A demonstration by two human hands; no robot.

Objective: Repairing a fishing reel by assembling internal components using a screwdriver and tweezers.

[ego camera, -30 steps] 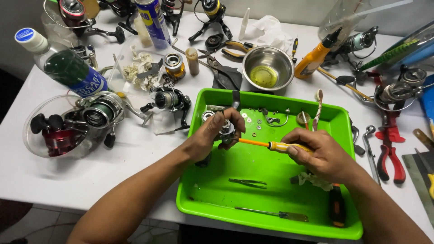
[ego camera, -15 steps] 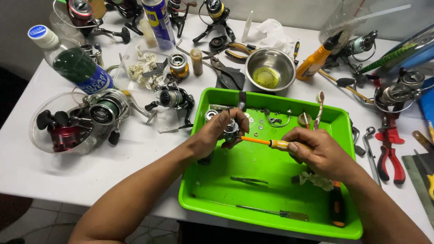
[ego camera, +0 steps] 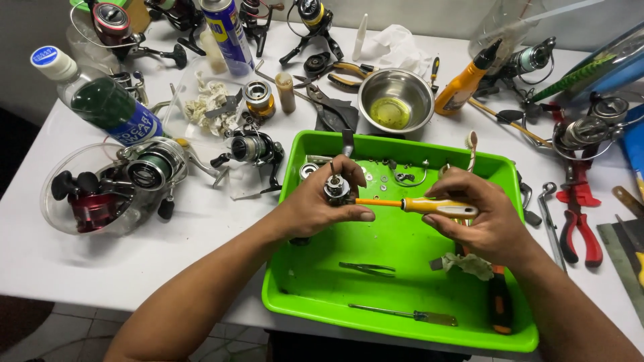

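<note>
Centrally, over the bright green tray (ego camera: 315, 295), a small metal reel part (ego camera: 337, 190) is gripped by the left hand (ego camera: 322, 204), fingers curled around it. At three o'clock from that part, a yellow-handled screwdriver (ego camera: 429, 206) is grasped by the right hand (ego camera: 486, 218), its orange shaft laid level with the tip meeting the part. Tweezers (ego camera: 367, 269) and a slim second screwdriver (ego camera: 402, 313) are seen on the tray floor at six o'clock, small washers at twelve. A steel bowl (ego camera: 396, 100) is set beyond the tray at twelve o'clock, and a black spinning reel (ego camera: 251, 151) on the white table (ego camera: 201, 248) at ten o'clock. Red pliers (ego camera: 578, 224) are laid at three o'clock, off the tray.
</note>
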